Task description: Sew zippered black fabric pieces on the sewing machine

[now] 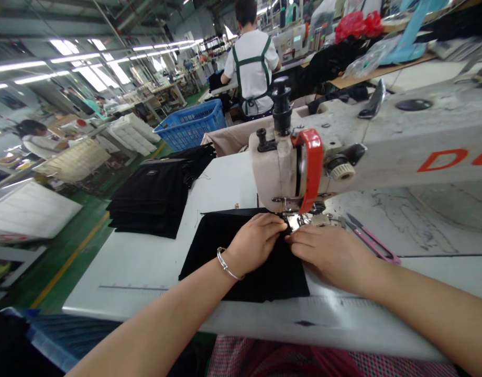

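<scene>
Here, left hand (256, 240) and right hand (329, 252), both unclasped, fingertips pressing one black cloth (225, 246), one sewing machine (382, 141).

Bright overhead strip lighting (glaring), strongly warped, soft edges.

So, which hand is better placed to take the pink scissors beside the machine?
Probably the right hand: the pink scissors lie just beyond it on the table, while the left hand rests on the black fabric, farther away.

Red letters "D" and part of another mark the sewing machine (402, 136).
</scene>
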Available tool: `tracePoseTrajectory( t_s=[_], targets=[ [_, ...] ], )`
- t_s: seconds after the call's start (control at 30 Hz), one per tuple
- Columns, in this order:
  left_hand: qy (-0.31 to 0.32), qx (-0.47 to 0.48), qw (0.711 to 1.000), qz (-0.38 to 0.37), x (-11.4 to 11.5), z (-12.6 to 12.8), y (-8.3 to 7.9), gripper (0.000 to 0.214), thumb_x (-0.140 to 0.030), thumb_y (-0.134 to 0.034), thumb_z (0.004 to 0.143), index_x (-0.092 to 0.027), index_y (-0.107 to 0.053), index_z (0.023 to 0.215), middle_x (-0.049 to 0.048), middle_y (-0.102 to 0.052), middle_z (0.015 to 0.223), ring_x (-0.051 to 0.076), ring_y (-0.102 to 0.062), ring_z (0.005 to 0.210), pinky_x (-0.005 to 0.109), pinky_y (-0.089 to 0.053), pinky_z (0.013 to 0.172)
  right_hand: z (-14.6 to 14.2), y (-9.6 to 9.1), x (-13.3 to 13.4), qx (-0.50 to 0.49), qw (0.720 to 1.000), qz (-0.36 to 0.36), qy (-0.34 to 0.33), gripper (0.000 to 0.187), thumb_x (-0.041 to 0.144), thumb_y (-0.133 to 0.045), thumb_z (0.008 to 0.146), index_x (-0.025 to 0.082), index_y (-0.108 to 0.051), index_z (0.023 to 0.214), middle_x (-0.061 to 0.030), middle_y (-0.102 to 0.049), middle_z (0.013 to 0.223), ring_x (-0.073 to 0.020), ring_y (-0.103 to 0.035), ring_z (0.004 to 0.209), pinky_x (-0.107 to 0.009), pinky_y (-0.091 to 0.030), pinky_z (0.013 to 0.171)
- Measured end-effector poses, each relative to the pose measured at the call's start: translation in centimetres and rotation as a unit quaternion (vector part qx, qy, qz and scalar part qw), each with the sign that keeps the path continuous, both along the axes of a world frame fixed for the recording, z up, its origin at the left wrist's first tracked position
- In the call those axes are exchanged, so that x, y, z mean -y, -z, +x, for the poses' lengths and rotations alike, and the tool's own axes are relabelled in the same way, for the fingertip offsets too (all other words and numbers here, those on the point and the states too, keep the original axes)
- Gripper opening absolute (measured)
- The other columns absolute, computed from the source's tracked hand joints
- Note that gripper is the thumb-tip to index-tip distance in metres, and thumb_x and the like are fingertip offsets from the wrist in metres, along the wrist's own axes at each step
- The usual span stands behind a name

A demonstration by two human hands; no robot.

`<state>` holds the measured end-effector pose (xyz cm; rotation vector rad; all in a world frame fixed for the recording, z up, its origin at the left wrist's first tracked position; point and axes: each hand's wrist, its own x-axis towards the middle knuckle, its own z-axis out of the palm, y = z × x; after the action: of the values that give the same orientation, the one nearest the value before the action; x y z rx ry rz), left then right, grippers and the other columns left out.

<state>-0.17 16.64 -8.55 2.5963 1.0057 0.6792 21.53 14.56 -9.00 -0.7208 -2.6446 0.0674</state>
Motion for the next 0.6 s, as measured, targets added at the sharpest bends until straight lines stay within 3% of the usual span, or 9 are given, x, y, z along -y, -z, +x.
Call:
tracePoseTrajectory(
  t_s=[0.2,0.3,0.4,0.43,0.47,0.53,0.6],
  targets=[
    [0.011,-0.013,1.0,-0.017,-0.3,0.0,-0.7,0.025,-0.011,-0.048,0.093,-0.018,-0.062,0.112,0.0061,-0.063,0.113,0.018,-0.056,0.109,0.037,-0.048,0.101,-0.7,0.2,0.4,-0.003,1.0,-0.011,0.002,0.015,0.007,-0.052,0.084,0.016,-0.063,0.089,-0.0091,-0.066,0.097,-0.0228,-0.059,0.094,-0.039,-0.051,0.084],
    [0.017,-0.043,0.997,-0.058,0.9,-0.4,-1.9,0.029,-0.025,-0.052,0.095,-0.018,-0.057,0.123,0.0085,-0.058,0.126,0.02,-0.051,0.122,0.041,-0.042,0.109,-0.2,-0.1,0.8,-0.015,0.999,-0.036,0.007,0.018,0.007,-0.051,0.086,0.016,-0.065,0.093,-0.0091,-0.067,0.102,-0.0228,-0.059,0.1,-0.04,-0.05,0.089],
    [0.034,-0.092,0.99,-0.1,3.7,-1.0,-3.1,0.087,-0.059,-0.072,0.074,-0.015,-0.038,0.142,0.0158,-0.037,0.148,0.032,-0.027,0.141,0.052,-0.032,0.115,2.3,-0.8,1.1,-0.015,0.997,-0.081,-0.006,0.032,0.007,-0.051,0.085,0.021,-0.064,0.11,-0.0057,-0.065,0.118,-0.0219,-0.056,0.113,-0.042,-0.046,0.098],
    [0.038,-0.105,0.988,-0.107,4.8,-1.2,-3.4,0.102,-0.063,-0.076,0.067,-0.014,-0.032,0.146,0.0168,-0.029,0.152,0.034,-0.02,0.144,0.054,-0.029,0.116,3.4,-1.1,1.0,-0.012,0.996,-0.089,-0.006,0.039,0.006,-0.05,0.084,0.023,-0.062,0.116,-0.0048,-0.062,0.124,-0.0219,-0.055,0.117,-0.043,-0.044,0.101],
    [0.043,-0.113,0.986,-0.111,5.9,-1.4,-3.6,0.106,-0.061,-0.077,0.066,-0.014,-0.028,0.147,0.0164,-0.025,0.154,0.034,-0.016,0.145,0.055,-0.027,0.117,4.4,-1.2,0.8,-0.006,0.996,-0.089,0.001,0.046,0.004,-0.049,0.083,0.025,-0.06,0.122,-0.0044,-0.059,0.13,-0.0224,-0.053,0.12,-0.043,-0.042,0.102],
    [0.045,-0.116,0.985,-0.117,7.8,-1.5,-3.7,0.082,-0.038,-0.07,0.081,-0.017,-0.027,0.148,0.0121,-0.027,0.154,0.028,-0.02,0.145,0.052,-0.027,0.118,5.9,-1.4,0.1,0.008,0.997,-0.073,0.029,0.052,0.001,-0.048,0.081,0.027,-0.058,0.125,-0.0045,-0.057,0.132,-0.0244,-0.052,0.12,-0.045,-0.042,0.101],
    [0.04,-0.091,0.987,-0.125,8.9,-1.5,-3.6,0.065,-0.013,-0.052,0.085,-0.018,-0.031,0.146,0.008,-0.033,0.152,0.022,-0.027,0.143,0.049,-0.027,0.119,6.2,-1.3,-0.9,0.028,0.996,-0.055,0.063,0.042,0.002,-0.052,0.082,0.025,-0.062,0.115,-0.0063,-0.062,0.121,-0.0266,-0.056,0.111,-0.047,-0.045,0.095]
  ],
)
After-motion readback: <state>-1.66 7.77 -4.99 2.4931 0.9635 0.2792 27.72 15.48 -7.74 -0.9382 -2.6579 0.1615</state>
